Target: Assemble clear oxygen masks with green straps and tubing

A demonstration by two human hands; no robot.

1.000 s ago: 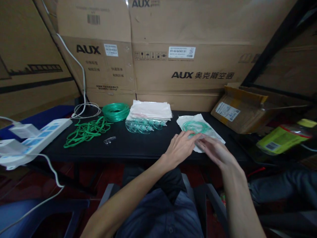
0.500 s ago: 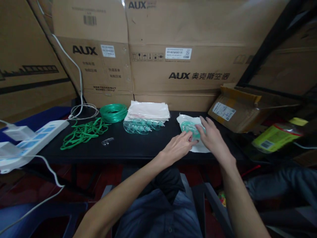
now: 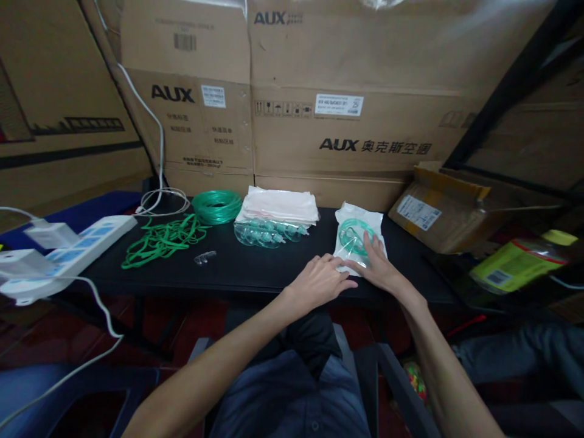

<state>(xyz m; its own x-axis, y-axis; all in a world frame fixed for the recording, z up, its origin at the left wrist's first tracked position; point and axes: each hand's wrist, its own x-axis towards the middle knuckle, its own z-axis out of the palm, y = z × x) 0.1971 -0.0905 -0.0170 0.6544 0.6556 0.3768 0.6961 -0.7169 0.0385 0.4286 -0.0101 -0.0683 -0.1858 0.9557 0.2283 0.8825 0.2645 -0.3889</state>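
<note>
A clear plastic bag with coiled green tubing inside lies on the black table, right of centre. My right hand rests flat on its near edge, fingers stretched out. My left hand lies beside it on the table, fingers extended and touching the bag's near left corner. Further left are a pile of clear green-tinted masks, a stack of empty plastic bags, a coil of green tubing, a heap of green straps and a small clear piece.
A white power strip with plugs and cables sits at the left. Large cardboard boxes wall the back. A smaller open carton and a yellow-green packet lie at the right. A dark frame rises on the right.
The bag was turned and pushed further back on the table, now standing lengthwise. Both hands slid to its near edge and lie flat there.
</note>
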